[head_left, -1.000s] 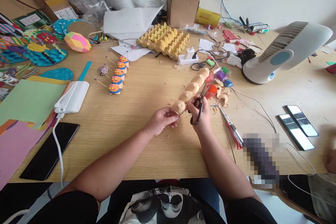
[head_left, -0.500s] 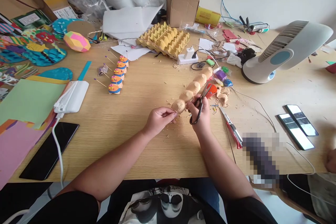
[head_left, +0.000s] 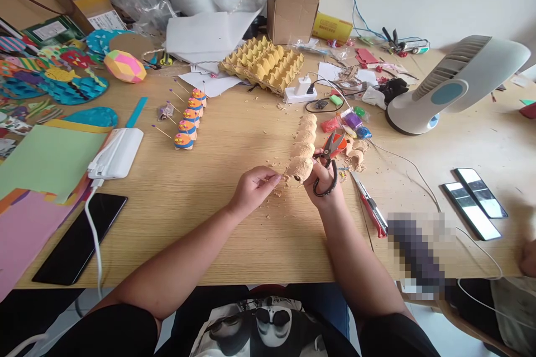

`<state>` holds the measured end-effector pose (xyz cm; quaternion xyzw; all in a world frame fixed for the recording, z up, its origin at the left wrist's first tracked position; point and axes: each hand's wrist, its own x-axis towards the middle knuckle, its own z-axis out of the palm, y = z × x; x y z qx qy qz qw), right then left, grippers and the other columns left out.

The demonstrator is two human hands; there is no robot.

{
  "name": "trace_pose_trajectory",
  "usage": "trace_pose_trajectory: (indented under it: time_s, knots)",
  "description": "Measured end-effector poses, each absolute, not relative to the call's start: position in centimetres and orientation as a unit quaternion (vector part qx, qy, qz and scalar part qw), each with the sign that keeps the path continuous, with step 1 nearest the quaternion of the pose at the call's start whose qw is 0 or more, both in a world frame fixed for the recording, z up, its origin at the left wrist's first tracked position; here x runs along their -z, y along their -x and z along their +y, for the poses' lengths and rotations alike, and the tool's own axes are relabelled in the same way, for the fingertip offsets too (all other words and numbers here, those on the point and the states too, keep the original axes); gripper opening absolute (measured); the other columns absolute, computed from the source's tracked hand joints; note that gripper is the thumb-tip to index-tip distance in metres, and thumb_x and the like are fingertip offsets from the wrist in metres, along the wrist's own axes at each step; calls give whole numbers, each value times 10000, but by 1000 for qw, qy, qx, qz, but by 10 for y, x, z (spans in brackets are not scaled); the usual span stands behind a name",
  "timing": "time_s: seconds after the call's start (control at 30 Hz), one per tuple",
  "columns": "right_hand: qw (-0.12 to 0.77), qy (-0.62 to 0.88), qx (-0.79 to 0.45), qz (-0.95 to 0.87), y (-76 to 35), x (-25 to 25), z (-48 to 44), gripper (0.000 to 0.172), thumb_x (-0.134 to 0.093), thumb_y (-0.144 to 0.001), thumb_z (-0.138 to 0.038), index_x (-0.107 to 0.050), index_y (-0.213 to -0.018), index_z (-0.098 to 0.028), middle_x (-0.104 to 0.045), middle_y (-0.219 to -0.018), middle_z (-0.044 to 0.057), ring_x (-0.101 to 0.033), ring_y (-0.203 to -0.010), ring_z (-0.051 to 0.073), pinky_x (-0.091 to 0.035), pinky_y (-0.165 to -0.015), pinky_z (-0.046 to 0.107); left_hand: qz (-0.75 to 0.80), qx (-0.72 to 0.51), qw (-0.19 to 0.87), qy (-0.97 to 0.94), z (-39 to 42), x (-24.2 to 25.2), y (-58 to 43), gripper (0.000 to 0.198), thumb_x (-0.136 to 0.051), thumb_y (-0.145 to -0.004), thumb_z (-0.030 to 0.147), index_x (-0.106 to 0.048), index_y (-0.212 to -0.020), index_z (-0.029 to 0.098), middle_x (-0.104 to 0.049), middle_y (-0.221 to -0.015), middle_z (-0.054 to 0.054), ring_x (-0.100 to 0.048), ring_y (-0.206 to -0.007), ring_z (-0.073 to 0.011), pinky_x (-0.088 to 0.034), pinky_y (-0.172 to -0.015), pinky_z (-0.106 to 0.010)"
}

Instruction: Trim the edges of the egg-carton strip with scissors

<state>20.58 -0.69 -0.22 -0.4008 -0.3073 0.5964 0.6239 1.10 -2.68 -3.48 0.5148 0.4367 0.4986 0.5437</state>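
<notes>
A peach-coloured egg-carton strip (head_left: 302, 148) with several cups in a row is held over the table, its near end towards me. My right hand (head_left: 325, 183) grips that near end and also keeps black-handled scissors (head_left: 329, 163) in its palm, blades apart and pointing away. At the strip's near left corner my left hand (head_left: 257, 187) is closed in a pinch. Whatever lies between its thumb and finger is too small to make out. Crumbs of carton are scattered under both hands. To the left stands a painted caterpillar (head_left: 190, 120) in orange and blue with purple-tipped sticks.
A red utility knife (head_left: 371, 206) lies right of my right hand, near carton offcuts (head_left: 355, 150) and clay packets (head_left: 354, 120). Behind are a yellow egg tray (head_left: 263, 64), a power strip (head_left: 300, 93) and a white fan (head_left: 452, 86). Phones and coloured paper (head_left: 54, 162) flank the table.
The carton strip has swung from slanting away right to pointing nearly straight away, and is tilted. My right hand has shifted slightly right with the scissors. My left hand stays almost in place.
</notes>
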Motion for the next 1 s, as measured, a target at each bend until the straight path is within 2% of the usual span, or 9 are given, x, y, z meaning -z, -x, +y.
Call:
trace_pose_trajectory:
  time_s: [0.1,0.23,0.3,0.5,0.77,0.9,1.0]
  knots:
    - [629,367,-624,-283,-204,3,-7,489,-938,-645,-330,-593,-988,-286,-599,-803,-72,-564,-685,123,-510,-646,260,451,-506,475,-562,-26,35,-10,302,-835,-905,489,-832,-875,188,-797,-885,-73,-722,-845,-204,-571,-745,-293]
    - [610,351,-651,-285,-204,6,-8,488,-955,-642,-314,-620,-994,-276,-598,-767,-82,-542,-632,107,-482,-586,245,457,-512,519,-509,-25,37,-9,380,-849,-891,540,-832,-1034,188,-811,-1024,-89,-730,-897,-199,-559,-711,-267]
    - [599,353,-656,-295,-204,7,-9,489,-954,-642,-307,-622,-1000,-276,-604,-772,-79,-546,-630,109,-481,-581,250,452,-516,552,-473,-24,38,-8,415,-841,-898,562,-829,-1090,194,-808,-1009,-84,-733,-891,-194,-547,-687,-255]
    - [585,379,-649,-305,-204,13,-9,512,-951,-673,-317,-596,-1039,-265,-607,-804,-83,-548,-612,92,-452,-564,236,373,-495,619,-482,-22,42,-4,481,-754,-951,634,-841,-862,169,-783,-825,-82,-687,-741,-176,-504,-617,-270]
    - [569,419,-632,-319,-206,16,-9,508,-948,-684,-354,-577,-1015,-247,-598,-804,-87,-479,-556,64,-363,-510,218,346,-455,655,-495,-24,41,-6,437,-830,-904,587,-822,-787,166,-773,-763,-77,-646,-673,-161,-477,-597,-276]
    - [571,420,-628,-321,-205,14,-10,522,-951,-664,-350,-575,-1014,-254,-595,-823,-78,-502,-600,78,-376,-536,222,345,-455,654,-496,-23,40,-6,447,-809,-929,587,-796,-795,160,-751,-755,-66,-650,-677,-150,-505,-608,-260]
    - [561,419,-629,-339,-205,9,-11,526,-956,-651,-350,-578,-1005,-257,-584,-825,-73,-503,-636,89,-391,-561,227,356,-480,670,-440,-21,40,-7,424,-845,-900,586,-781,-989,177,-758,-840,-45,-689,-717,-148,-536,-597,-237]
